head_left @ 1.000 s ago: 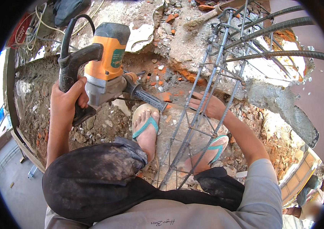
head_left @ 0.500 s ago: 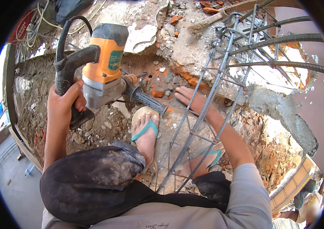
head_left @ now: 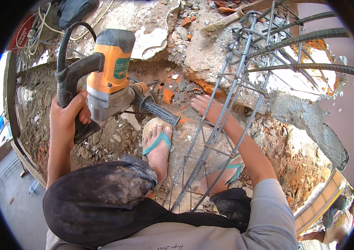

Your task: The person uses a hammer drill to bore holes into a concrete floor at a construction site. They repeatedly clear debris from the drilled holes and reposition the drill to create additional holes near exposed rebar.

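Note:
My left hand (head_left: 69, 109) is wrapped round the black rear handle of an orange and grey demolition hammer (head_left: 109, 75), held upright on the left. Its ribbed black side handle (head_left: 160, 113) points right, close to my sandalled foot (head_left: 158, 141). The tool's lower end is hidden behind its body and the rubble. My right hand (head_left: 207, 107) reaches low over the rubble beside the steel rebar cage (head_left: 218, 129), fingers stretched out and holding nothing. A broken piece of orange brick (head_left: 168, 96) lies to the left of its fingertips among grey stones.
Curved rebars (head_left: 310, 68) stick out at the upper right over a broken concrete edge (head_left: 310, 118). A wooden-handled tool (head_left: 223, 23) lies on the rubble at the back. Cables (head_left: 39, 31) run at the upper left. Another person (head_left: 339, 223) is at the lower right.
The orange brick piece has turned and shifted slightly away from me. My right hand has moved a little, fingers still extended. The left hand keeps its hold on the demolition hammer.

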`<state>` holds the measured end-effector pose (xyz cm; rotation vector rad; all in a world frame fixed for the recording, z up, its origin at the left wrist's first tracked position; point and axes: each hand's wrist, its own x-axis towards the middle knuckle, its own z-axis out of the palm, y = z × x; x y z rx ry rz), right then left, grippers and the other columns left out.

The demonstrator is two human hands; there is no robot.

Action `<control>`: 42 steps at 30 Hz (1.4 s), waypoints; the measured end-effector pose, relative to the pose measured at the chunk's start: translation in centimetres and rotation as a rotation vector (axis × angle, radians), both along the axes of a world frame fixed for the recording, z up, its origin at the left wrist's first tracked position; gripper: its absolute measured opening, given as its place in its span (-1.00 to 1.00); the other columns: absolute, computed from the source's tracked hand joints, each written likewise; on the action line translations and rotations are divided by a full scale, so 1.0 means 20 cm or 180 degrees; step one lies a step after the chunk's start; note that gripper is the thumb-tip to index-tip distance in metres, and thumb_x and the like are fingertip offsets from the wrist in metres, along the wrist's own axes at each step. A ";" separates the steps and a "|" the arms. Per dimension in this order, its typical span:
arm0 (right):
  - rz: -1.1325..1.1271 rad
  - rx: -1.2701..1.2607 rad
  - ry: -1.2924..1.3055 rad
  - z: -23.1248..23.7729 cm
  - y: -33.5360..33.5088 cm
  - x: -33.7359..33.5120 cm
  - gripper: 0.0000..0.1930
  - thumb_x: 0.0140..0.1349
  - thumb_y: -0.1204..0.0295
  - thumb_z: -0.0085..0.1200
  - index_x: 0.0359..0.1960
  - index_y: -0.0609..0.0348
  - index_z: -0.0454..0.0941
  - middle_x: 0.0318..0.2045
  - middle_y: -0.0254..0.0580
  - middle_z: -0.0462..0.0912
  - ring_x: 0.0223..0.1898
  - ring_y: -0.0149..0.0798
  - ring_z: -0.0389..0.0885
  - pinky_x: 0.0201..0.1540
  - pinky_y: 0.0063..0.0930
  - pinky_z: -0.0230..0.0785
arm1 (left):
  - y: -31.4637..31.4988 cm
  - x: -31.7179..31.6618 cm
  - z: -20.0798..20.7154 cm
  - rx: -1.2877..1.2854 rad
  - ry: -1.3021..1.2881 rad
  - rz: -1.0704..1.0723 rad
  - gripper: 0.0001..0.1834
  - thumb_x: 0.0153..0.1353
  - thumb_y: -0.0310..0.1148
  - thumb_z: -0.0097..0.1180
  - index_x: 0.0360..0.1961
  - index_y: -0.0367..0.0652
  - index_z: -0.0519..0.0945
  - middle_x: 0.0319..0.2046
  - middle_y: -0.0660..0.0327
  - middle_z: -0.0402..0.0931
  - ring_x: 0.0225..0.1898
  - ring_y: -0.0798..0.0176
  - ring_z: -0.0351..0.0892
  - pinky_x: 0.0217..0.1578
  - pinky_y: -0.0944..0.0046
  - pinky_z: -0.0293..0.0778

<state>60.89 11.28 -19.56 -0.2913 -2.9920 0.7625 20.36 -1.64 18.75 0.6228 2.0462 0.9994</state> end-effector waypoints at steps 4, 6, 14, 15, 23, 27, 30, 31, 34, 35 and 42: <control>0.0144 0.0550 -0.0597 0.11 -0.01 0.13 -0.25 0.51 0.47 0.22 0.72 -0.27 0.41 0.73 -0.32 0.45 0.80 -0.03 0.26 0.86 0.06 0.18 | 0.00 -0.01 -0.01 0.0078 -0.0057 0.0005 -0.76 0.56 -0.29 0.41 -0.03 -0.20 0.62 -0.58 0.32 0.48 -0.59 0.40 0.46 -0.48 0.26 0.43; 0.0309 0.0397 -0.0381 0.16 0.00 0.14 -0.19 0.50 0.50 0.23 0.77 -0.28 0.36 0.77 -0.38 0.39 0.83 -0.01 0.20 0.89 0.07 0.12 | 0.01 -0.02 -0.02 0.0069 -0.0020 -0.0172 -0.76 0.59 -0.28 0.39 -0.03 -0.19 0.61 -0.59 0.34 0.46 -0.59 0.39 0.45 -0.49 0.27 0.42; 0.0358 0.0291 -0.2808 0.91 0.14 0.68 -0.44 0.57 0.45 0.15 0.58 0.03 0.59 0.67 -0.10 0.54 0.74 0.03 0.37 0.81 0.02 0.18 | 0.13 -0.03 -0.04 0.0133 0.0220 -0.0449 -0.72 0.54 -0.26 0.42 -0.08 -0.25 0.61 -0.60 0.31 0.55 -0.66 0.38 0.50 -0.59 0.23 0.44; 0.0499 0.0296 -0.3524 1.10 0.17 0.75 -0.51 0.56 0.42 0.17 0.49 0.08 0.67 0.62 -0.03 0.61 0.67 0.05 0.50 0.75 0.02 0.30 | 0.14 -0.03 -0.04 0.0142 0.0281 -0.0495 -0.66 0.47 -0.21 0.43 -0.12 -0.31 0.65 -0.59 0.24 0.60 -0.64 0.31 0.59 -0.55 0.19 0.50; -0.2145 0.0443 -0.1360 2.79 -0.20 0.67 -0.31 0.49 0.37 0.40 0.64 0.04 0.54 0.54 0.06 0.67 0.56 0.15 0.60 0.64 -0.01 0.44 | 0.17 0.00 -0.19 0.0099 0.0937 -0.0841 -0.55 0.35 -0.15 0.42 -0.20 -0.48 0.72 -0.45 -0.21 0.76 -0.46 -0.10 0.84 -0.29 -0.05 0.69; -0.2747 -0.0139 0.0652 2.98 -0.47 0.52 -0.45 0.48 0.33 0.43 0.48 0.01 0.72 0.39 0.01 0.80 0.45 0.13 0.71 0.54 -0.01 0.52 | 0.17 -0.03 -0.23 0.0049 0.1212 -0.1444 -0.64 0.41 -0.31 0.31 -0.43 -0.43 0.68 -0.63 -0.02 0.63 -0.62 0.00 0.72 -0.48 -0.05 0.61; -0.2803 0.0340 0.0725 2.93 -0.51 0.55 -0.58 0.48 0.29 0.43 0.32 0.07 0.83 0.23 0.02 0.88 0.31 0.15 0.79 0.44 0.01 0.59 | 0.18 -0.03 -0.22 -0.0003 0.0181 -0.0749 -0.67 0.46 -0.35 0.28 -0.44 -0.37 0.68 -0.67 0.12 0.58 -0.68 0.09 0.64 -0.53 -0.02 0.58; -0.2722 0.0682 0.0600 2.90 -0.50 0.57 -0.61 0.47 0.28 0.43 0.26 0.09 0.85 0.17 0.04 0.90 0.27 0.16 0.82 0.41 0.02 0.62 | 0.18 -0.03 -0.20 0.0050 0.0161 -0.0818 -0.66 0.47 -0.35 0.29 -0.44 -0.37 0.68 -0.66 0.13 0.59 -0.66 0.13 0.65 -0.53 0.00 0.57; -0.3241 0.0606 -0.0355 2.84 -0.42 0.60 -0.67 0.48 0.24 0.43 0.16 0.09 0.90 0.00 0.05 0.93 0.08 0.14 0.90 0.20 0.10 0.74 | 0.15 -0.01 -0.18 0.0095 0.0048 -0.1086 -0.65 0.49 -0.35 0.33 -0.44 -0.38 0.72 -0.64 0.13 0.62 -0.58 0.21 0.69 -0.49 0.06 0.56; -0.3208 0.0780 -0.0275 2.83 -0.39 0.61 -0.68 0.48 0.24 0.43 0.15 0.08 0.90 -0.01 0.06 0.93 0.06 0.15 0.91 0.18 0.11 0.75 | 0.12 -0.01 -0.18 0.0141 0.0218 -0.1289 -0.65 0.48 -0.34 0.35 -0.44 -0.39 0.74 -0.62 0.11 0.64 -0.55 0.22 0.71 -0.47 0.08 0.57; -0.3168 0.0792 -0.0036 2.78 -0.35 0.59 -0.68 0.46 0.20 0.44 0.13 0.04 0.91 -0.04 0.10 0.92 0.08 0.16 0.91 0.22 0.10 0.74 | -0.19 -0.04 -0.33 0.0549 -0.0969 -0.0519 -0.68 0.56 -0.22 0.44 0.01 -0.32 0.82 -0.28 0.10 0.83 -0.32 0.14 0.87 -0.24 0.12 0.78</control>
